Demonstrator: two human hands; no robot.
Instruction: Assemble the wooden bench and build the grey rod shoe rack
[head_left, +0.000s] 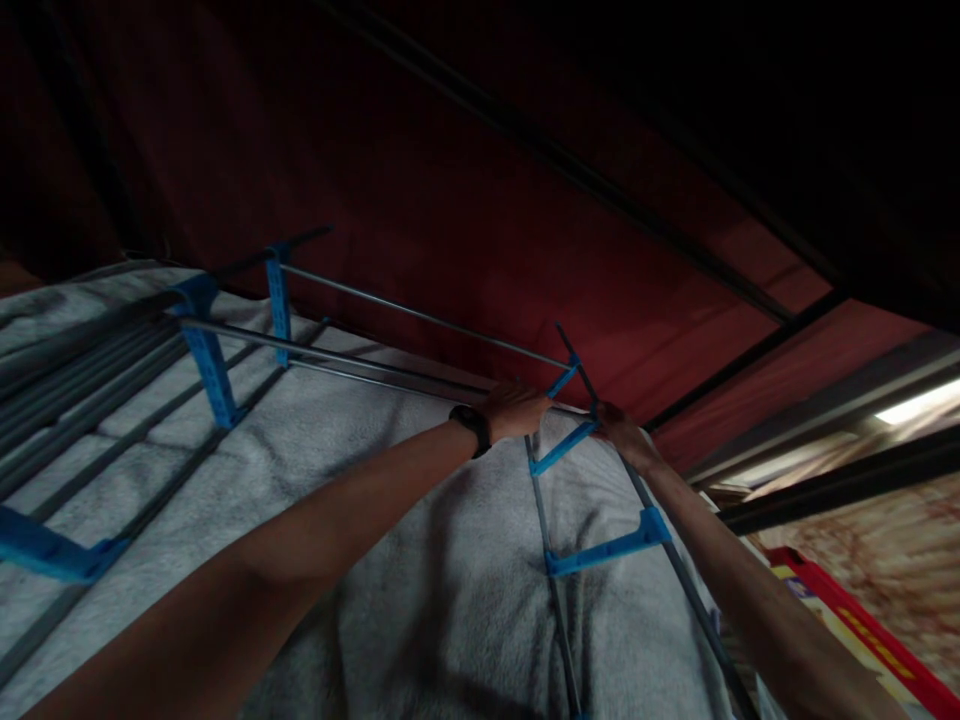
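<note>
A rack of grey metal tubes and blue plastic brackets lies over a light grey blanket [375,480]. My left hand [517,408], with a dark watch [472,428] on its wrist, is closed around the end of a cross tube [352,357], close to a blue bracket [566,447]. At the outer end of that bracket, my right hand [621,432] is closed on the side tube [637,482]; its fingertips are partly hidden. Nearer to me, another blue bracket [607,552] joins the two side tubes.
On the left stand more blue brackets [210,365] and several parallel tubes [97,385]. Dark red cloth [450,230] with dark poles [600,190] hangs behind and overhead. A red and yellow package [862,625] lies at lower right, beside a brown patterned surface [892,510].
</note>
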